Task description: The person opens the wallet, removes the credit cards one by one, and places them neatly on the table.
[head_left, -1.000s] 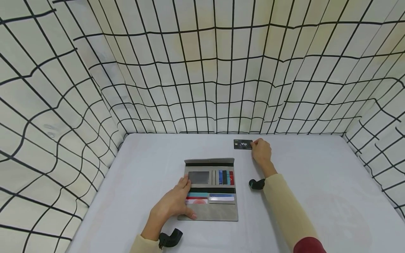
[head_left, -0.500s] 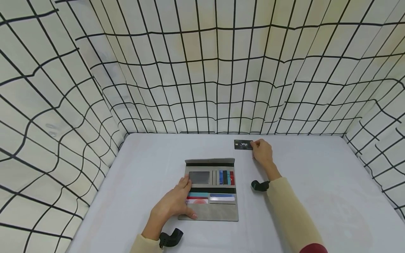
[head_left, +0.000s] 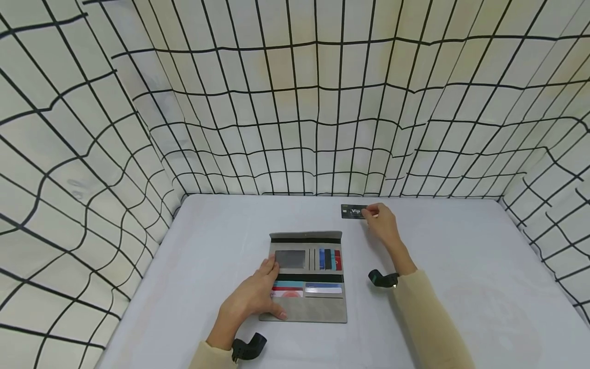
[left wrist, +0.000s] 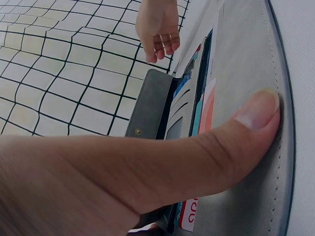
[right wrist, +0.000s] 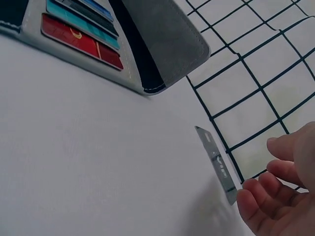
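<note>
A grey wallet (head_left: 306,310) lies unfolded on the white table, with several cards in its slots. My left hand (head_left: 253,294) rests along its left edge, thumb (left wrist: 258,110) laid straight across the grey lower flap. Beyond the wallet's upper right corner, a black card (head_left: 350,211) marked "Vip" lies on the table. My right hand (head_left: 381,223) is at the card's right end, its fingers loosely bent. In the right wrist view the thumb (right wrist: 283,147) stands apart from the fingers, and the fingertips are right beside the card's edge.
The white table (head_left: 221,230) ends at the back in front of a white wall covered by black netting (head_left: 318,123), which also runs along both sides. Each wrist wears a small black camera, the left one (head_left: 249,347) near the wallet's lower left corner.
My right forearm has shifted right and toward me, and the fingers have loosened at the card's right end. The card has barely moved. My left hand and the wallet stay put.
</note>
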`<state>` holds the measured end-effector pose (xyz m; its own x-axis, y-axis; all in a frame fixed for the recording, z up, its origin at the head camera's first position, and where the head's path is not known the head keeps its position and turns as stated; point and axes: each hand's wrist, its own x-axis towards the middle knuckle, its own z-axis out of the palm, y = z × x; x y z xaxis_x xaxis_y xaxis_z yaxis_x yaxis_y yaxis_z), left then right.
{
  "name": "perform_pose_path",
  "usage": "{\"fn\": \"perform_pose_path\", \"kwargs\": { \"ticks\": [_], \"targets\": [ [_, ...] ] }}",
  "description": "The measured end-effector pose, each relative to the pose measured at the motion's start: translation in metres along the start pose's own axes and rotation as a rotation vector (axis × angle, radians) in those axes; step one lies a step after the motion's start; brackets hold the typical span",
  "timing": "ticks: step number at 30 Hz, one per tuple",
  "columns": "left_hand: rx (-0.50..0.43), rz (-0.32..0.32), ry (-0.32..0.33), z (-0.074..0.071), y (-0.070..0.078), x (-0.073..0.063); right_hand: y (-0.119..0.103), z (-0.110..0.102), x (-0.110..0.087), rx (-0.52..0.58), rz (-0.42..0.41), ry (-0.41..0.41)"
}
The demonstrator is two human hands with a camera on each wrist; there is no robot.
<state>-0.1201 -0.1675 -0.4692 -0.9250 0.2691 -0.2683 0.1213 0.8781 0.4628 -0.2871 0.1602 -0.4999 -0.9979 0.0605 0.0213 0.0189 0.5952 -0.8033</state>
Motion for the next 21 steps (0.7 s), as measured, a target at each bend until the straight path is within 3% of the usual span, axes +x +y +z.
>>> {"fn": "perform_pose_path", "kwargs": {
  "ticks": [11, 21],
  "targets": [
    [0.004, 0.002, 0.004, 0.0, 0.0, 0.0, -0.017, -0.01, -0.024, -0.048, -0.034, -0.062],
    [0.006, 0.007, 0.013, 0.0, -0.001, 0.0, -0.04, -0.012, -0.049, -0.173, -0.146, -0.144]
  ]
}}
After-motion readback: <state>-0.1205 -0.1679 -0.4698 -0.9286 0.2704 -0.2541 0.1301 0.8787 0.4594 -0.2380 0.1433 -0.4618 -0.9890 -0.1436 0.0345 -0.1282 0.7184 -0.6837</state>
